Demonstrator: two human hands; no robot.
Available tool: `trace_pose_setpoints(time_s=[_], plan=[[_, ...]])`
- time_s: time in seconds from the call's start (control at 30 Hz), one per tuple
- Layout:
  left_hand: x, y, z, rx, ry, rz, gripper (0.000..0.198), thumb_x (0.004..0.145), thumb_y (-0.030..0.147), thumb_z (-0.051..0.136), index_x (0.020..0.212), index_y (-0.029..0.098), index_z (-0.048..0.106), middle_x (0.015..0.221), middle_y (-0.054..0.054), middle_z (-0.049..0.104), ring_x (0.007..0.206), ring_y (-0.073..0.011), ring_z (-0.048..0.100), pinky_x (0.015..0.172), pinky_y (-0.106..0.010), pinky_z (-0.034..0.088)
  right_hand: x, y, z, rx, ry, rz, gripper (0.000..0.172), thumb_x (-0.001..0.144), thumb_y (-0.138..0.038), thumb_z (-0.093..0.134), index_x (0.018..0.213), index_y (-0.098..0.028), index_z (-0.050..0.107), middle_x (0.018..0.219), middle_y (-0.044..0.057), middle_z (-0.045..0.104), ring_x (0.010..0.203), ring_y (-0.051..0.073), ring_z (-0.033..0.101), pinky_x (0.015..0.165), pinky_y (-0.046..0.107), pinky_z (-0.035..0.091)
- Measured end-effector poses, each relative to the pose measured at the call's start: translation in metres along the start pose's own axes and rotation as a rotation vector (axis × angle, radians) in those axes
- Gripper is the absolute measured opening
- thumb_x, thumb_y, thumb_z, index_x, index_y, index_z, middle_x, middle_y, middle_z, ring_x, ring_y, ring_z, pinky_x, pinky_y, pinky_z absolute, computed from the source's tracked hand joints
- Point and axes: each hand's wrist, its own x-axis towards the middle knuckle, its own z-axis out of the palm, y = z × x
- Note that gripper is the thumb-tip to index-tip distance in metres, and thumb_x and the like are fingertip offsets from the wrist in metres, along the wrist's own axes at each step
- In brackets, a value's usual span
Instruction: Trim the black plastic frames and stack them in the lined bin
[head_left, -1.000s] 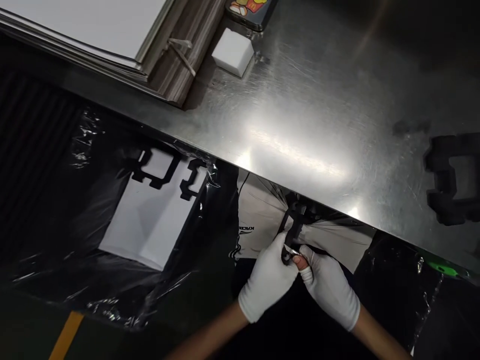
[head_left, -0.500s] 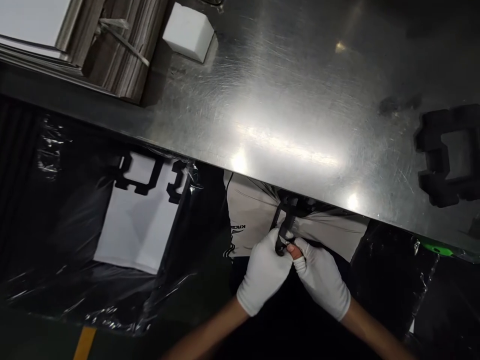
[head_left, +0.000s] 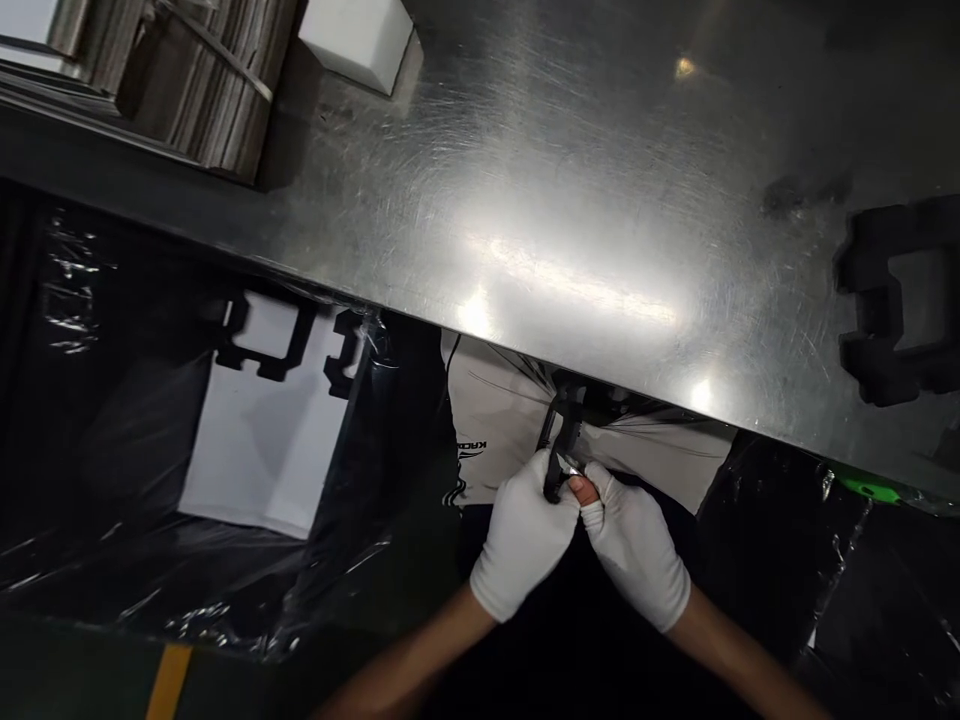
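Note:
Both my hands wear white gloves and are close together just below the table's edge, in front of a white shirt with dark lettering. My left hand (head_left: pixel 523 535) is closed around a black foam frame (head_left: pixel 568 425), which stands up from the fingers toward the table. Beside it, my right hand (head_left: pixel 634 545) is closed, its bare thumb tip poking out of the glove. A small shiny piece (head_left: pixel 570 466) shows at that thumb, against the foam; its exact kind is too small to tell.
A scratched metal table (head_left: pixel 570 180) spans the top. On it are a strapped cardboard stack (head_left: pixel 202 90), a white block (head_left: pixel 358 40) and black foam frames (head_left: pixel 874 300). Below its edge hang black plastic bags (head_left: pixel 112 400), a white panel (head_left: pixel 259 450) and a green-handled tool (head_left: pixel 870 488).
The view has shifted slightly, so the table items appear a little higher and further left. My hands keep the same hold on the foam frame, with only a slight shift.

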Motion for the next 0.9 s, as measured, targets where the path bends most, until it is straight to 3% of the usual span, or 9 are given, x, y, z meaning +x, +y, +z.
trace_pose_setpoints(time_s=[0.2, 0.3, 0.4, 0.47, 0.57, 0.63, 0.7, 0.77, 0.9], plan=[[-0.005, 0.011, -0.012, -0.085, -0.074, -0.001, 0.022, 0.086, 0.018, 0.058, 0.104, 0.022, 0.072, 0.094, -0.003, 0.079, 0.087, -0.0233, 0.074, 0.081, -0.033, 0.058, -0.014, 0.003, -0.022, 0.039, 0.057, -0.073, 0.057, 0.114, -0.066, 0.032, 0.1, -0.024, 0.068, 0.079, 0.004, 0.073, 0.07, 0.02, 0.072, 0.066, 0.028, 0.054], [-0.003, 0.018, -0.033, 0.06, -0.136, 0.045, 0.029, 0.091, 0.02, 0.06, 0.115, 0.023, 0.077, 0.101, -0.004, 0.083, 0.094, -0.026, 0.078, 0.09, -0.037, 0.061, -0.018, 0.005, -0.037, 0.031, 0.32, -0.119, 0.045, 0.109, -0.065, 0.052, 0.091, -0.025, 0.066, 0.075, -0.001, 0.066, 0.063, 0.016, 0.065, 0.058, 0.025, 0.054], [0.007, 0.023, -0.063, 0.224, -0.235, 0.145, 0.034, 0.093, 0.026, 0.065, 0.124, 0.025, 0.08, 0.117, -0.006, 0.083, 0.106, -0.0297, 0.078, 0.101, -0.04, 0.06, -0.005, 0.003, -0.049, -0.041, 0.537, -0.295, 0.029, 0.107, -0.053, 0.064, 0.111, -0.025, 0.07, 0.111, 0.006, 0.074, 0.088, 0.018, 0.073, 0.067, 0.026, 0.06], [0.016, 0.026, -0.084, 0.248, -0.351, 0.161, 0.032, 0.096, 0.033, 0.066, 0.123, 0.026, 0.082, 0.117, -0.004, 0.084, 0.102, -0.0294, 0.079, 0.096, -0.038, 0.061, 0.012, 0.0, -0.054, -0.064, 0.394, -0.381, 0.031, 0.107, -0.049, 0.066, 0.13, -0.029, 0.069, 0.139, 0.008, 0.069, 0.102, 0.019, 0.075, 0.077, 0.029, 0.063], [0.024, 0.029, -0.111, 0.202, -0.487, 0.149, 0.033, 0.1, 0.047, 0.068, 0.121, 0.027, 0.082, 0.104, -0.002, 0.084, 0.091, -0.0263, 0.078, 0.082, -0.034, 0.061, 0.037, -0.004, -0.06, -0.065, 0.108, -0.41, 0.022, 0.108, -0.041, 0.064, 0.124, -0.031, 0.074, 0.133, 0.002, 0.074, 0.093, 0.016, 0.075, 0.082, 0.028, 0.061], [0.021, 0.026, -0.12, 0.201, -0.304, 0.241, 0.034, 0.093, 0.05, 0.078, 0.116, 0.026, 0.082, 0.106, -0.003, 0.082, 0.096, -0.027, 0.076, 0.085, -0.035, 0.06, 0.047, -0.003, -0.059, -0.049, 0.069, -0.389, 0.017, 0.109, -0.037, 0.062, 0.115, -0.031, 0.077, 0.112, -0.001, 0.078, 0.084, 0.014, 0.072, 0.079, 0.026, 0.058], [0.01, 0.019, -0.118, 0.184, 0.088, 0.343, 0.026, 0.088, 0.049, 0.083, 0.09, 0.023, 0.079, 0.094, -0.005, 0.079, 0.091, -0.0261, 0.072, 0.083, -0.036, 0.058, 0.052, -0.002, -0.054, -0.029, 0.119, -0.353, 0.017, 0.107, -0.038, 0.064, 0.113, -0.029, 0.077, 0.098, -0.002, 0.077, 0.079, 0.014, 0.07, 0.073, 0.025, 0.054], [-0.004, 0.009, -0.106, 0.094, 0.345, 0.309, 0.045, 0.094, 0.053, 0.075, 0.064, 0.022, 0.066, 0.071, -0.003, 0.067, 0.071, -0.0222, 0.063, 0.07, -0.035, 0.053, 0.052, -0.004, -0.045, 0.01, 0.184, -0.309, 0.018, 0.105, -0.042, 0.066, 0.106, -0.027, 0.077, 0.088, -0.002, 0.075, 0.073, 0.014, 0.067, 0.067, 0.025, 0.05], [-0.018, -0.001, -0.066, -0.346, 0.082, -0.027, 0.048, 0.097, 0.066, 0.07, 0.091, 0.019, 0.078, 0.094, -0.008, 0.076, 0.089, -0.0258, 0.07, 0.08, -0.037, 0.057, 0.041, -0.018, -0.021, 0.113, 0.263, -0.256, 0.027, 0.104, -0.049, 0.066, 0.095, -0.024, 0.074, 0.081, -0.001, 0.074, 0.068, 0.016, 0.067, 0.066, 0.027, 0.051]])
